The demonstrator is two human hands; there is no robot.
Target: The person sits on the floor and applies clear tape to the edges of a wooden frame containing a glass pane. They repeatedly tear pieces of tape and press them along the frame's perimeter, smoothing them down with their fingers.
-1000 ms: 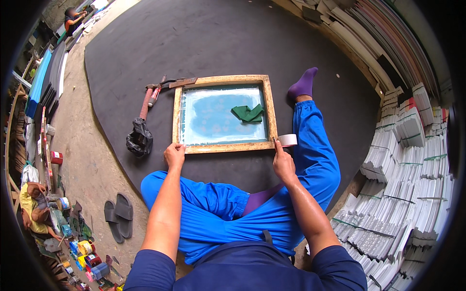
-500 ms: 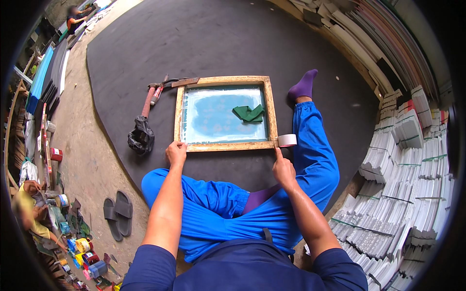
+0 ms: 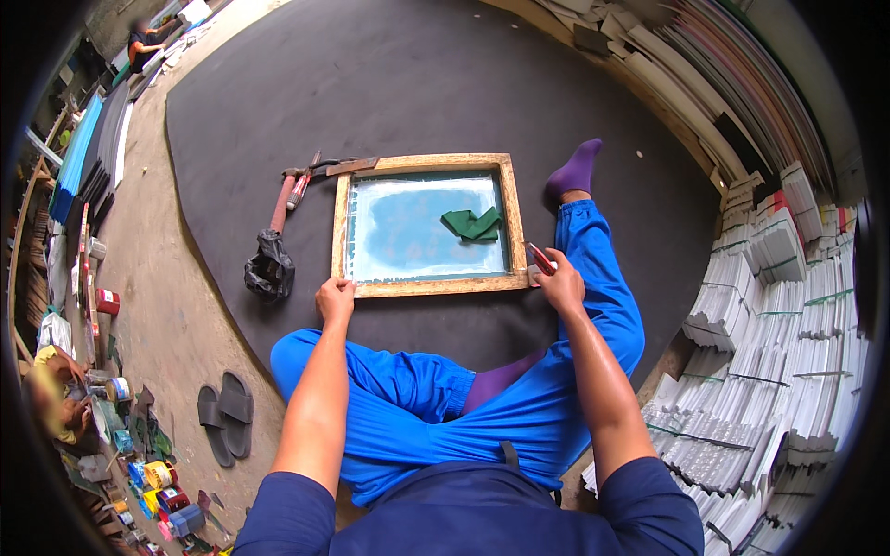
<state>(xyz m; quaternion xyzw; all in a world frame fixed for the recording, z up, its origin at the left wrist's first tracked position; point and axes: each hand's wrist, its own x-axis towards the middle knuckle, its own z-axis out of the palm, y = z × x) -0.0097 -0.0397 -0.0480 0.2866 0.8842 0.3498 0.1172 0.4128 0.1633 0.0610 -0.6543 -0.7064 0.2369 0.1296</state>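
Observation:
A wooden screen frame (image 3: pixel 436 285) lies on the dark mat before me, its mesh (image 3: pixel 408 227) blue in the middle with a whitish border. On the mesh rests a crumpled green cloth (image 3: pixel 471 225). My left hand (image 3: pixel 336 301) grips the frame's near left corner with its fingers closed. Just off the near right corner, my right hand (image 3: pixel 562 280) is closed round a slim red tool (image 3: pixel 540 259), tip pointing up and left; its exact kind is unclear. A roll of white tape (image 3: pixel 534 275) sits between that corner and my right hand, which partly hides it.
Left of the frame lie a red-handled hammer (image 3: pixel 281 204), a red-and-white screwdriver (image 3: pixel 298 192), a rusty-bladed tool (image 3: pixel 352 166) and a black plastic bag (image 3: pixel 269 267). Sandals (image 3: pixel 225 417) and paint cans (image 3: pixel 159 474) are further left, near another person. Bundled white strips (image 3: pixel 742 296) line the right.
My right hand has gone from a pointing finger at the frame's corner to holding the red tool, slightly up and right. The frame has shifted slightly toward me.

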